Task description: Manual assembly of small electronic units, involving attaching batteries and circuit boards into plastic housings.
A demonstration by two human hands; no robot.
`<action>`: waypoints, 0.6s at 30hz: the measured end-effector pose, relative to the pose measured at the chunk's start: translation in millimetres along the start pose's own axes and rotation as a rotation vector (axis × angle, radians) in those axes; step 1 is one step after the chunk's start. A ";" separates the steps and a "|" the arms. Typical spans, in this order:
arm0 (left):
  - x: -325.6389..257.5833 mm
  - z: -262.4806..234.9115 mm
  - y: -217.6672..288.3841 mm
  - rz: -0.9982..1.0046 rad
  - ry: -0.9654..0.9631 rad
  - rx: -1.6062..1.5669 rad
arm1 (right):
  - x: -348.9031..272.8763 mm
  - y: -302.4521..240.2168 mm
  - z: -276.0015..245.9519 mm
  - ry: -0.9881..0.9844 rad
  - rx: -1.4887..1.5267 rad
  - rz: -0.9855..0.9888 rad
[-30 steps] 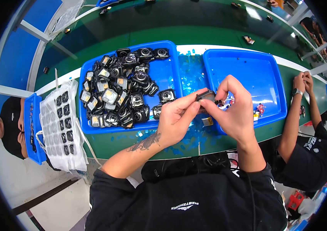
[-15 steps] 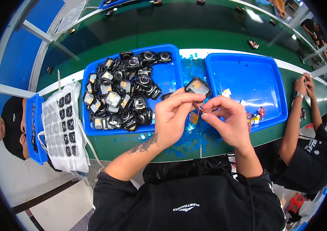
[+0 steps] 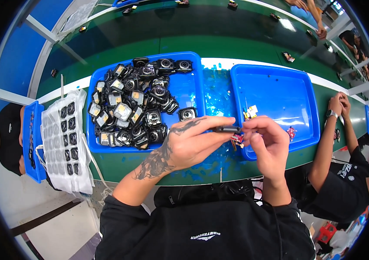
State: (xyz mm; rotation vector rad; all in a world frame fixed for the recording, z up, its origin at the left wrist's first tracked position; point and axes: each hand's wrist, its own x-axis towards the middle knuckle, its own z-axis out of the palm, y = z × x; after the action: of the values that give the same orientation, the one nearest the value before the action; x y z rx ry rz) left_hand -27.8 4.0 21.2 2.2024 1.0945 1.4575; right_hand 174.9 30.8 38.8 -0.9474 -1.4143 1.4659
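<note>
A long green table (image 3: 119, 167) runs across the view, with a white stripe along its length behind the trays. Two blue trays sit side by side on it: the left tray (image 3: 193, 93) is heaped with small dark square modules (image 3: 136, 104), the right tray (image 3: 280, 99) is nearly bare, holding only a few small coloured bits. Between and in front of the trays, scraps of blue film (image 3: 217, 89) lie on the green top. At the table's left end rests a clear blister sheet (image 3: 65, 143) with dark parts in its pockets, beside a narrow blue tray (image 3: 30, 147). A few small dark parts lie scattered on the far side
</note>
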 end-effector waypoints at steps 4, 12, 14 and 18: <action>-2.4 0.4 0.6 0.026 -0.024 0.098 | 3.4 -0.4 -8.9 -0.179 -0.052 0.104; -3.5 5.6 4.5 -0.139 -0.055 -0.019 | 3.1 3.1 -7.9 -0.117 -0.089 0.058; -3.6 7.9 5.0 -0.213 -0.043 -0.056 | 4.3 4.1 -8.5 -0.123 -0.284 -0.068; -6.0 8.2 9.5 -0.353 -0.059 -0.057 | 6.4 -1.1 -8.7 -0.159 -0.378 -0.047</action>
State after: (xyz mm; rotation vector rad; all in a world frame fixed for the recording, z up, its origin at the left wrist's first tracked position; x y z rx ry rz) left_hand -17.8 -5.3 19.2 1.8812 1.3232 1.2467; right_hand 181.1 39.7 39.6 -1.0339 -1.8621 1.2846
